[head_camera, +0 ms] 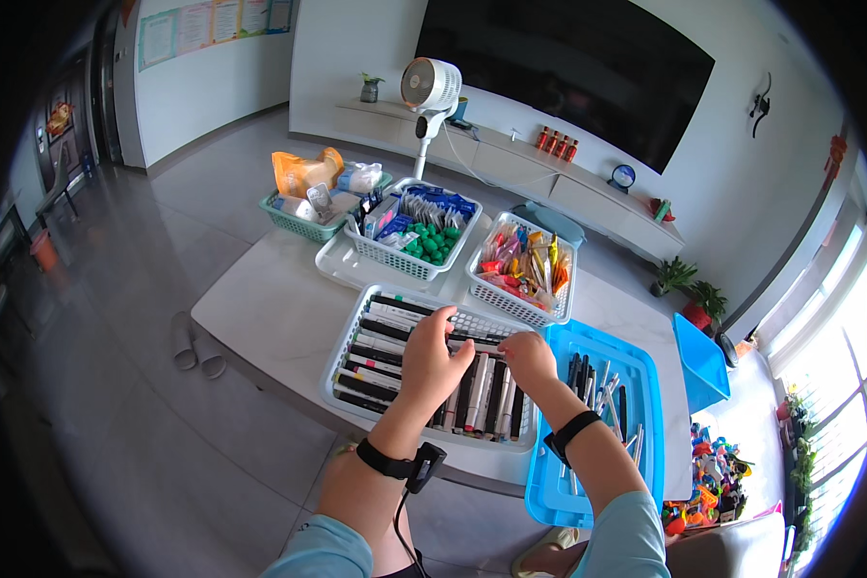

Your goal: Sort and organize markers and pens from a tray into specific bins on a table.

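A white plastic basket [338, 354] on the table holds rows of black and white marker pens [376, 357]; those at the left lie crosswise, those at the right point towards me. Over the basket's middle is my left hand [435, 354], thumb and fingers apart, with nothing seen held. My right hand [529, 357] is at the basket's right part, fingertips bent down near the upper ends of the pens; whether it grips one is unclear. To the right, a blue plastic lid [650, 404] bears loose black and white pens [587, 377].
Behind stand a white basket of colourful packets [527, 264], a white basket of green items and blue packets [433, 242], and a green basket [289, 220] with an orange package. A white tray [332, 264] lies under the middle basket. A blue bin [701, 368] is beyond the table's right edge.
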The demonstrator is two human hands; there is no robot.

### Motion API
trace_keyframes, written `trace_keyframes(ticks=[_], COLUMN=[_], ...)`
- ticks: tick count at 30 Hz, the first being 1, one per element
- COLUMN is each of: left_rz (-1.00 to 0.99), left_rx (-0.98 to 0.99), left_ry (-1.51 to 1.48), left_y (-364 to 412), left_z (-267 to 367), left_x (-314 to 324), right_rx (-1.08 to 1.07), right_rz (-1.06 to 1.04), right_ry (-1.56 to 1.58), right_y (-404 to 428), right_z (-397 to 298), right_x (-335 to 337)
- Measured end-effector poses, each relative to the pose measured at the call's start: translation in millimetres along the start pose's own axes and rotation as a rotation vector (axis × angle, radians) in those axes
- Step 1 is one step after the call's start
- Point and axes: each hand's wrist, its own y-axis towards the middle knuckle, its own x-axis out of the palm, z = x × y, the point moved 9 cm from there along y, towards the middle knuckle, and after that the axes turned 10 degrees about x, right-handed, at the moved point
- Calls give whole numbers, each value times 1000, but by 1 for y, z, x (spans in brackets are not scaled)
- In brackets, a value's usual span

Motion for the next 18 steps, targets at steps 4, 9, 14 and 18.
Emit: trace_keyframes(ticks=[4, 9, 14, 18], left_rz=[6, 0, -33, -106], left_rx=[8, 13, -1, 76], left_ry=[-6, -27, -51, -95], left_y=[-1, -3, -5, -7], left_z=[5, 8, 13, 35], left_x=[3, 8, 13, 39], right_rx=[32, 65, 144, 167], right_rz=[211, 30, -125, 27], right_ry=[-45, -336, -109, 141], right_y=[-6, 2, -11, -16], right_z=[3, 10, 14, 49], right_x=[-14, 4, -2, -42])
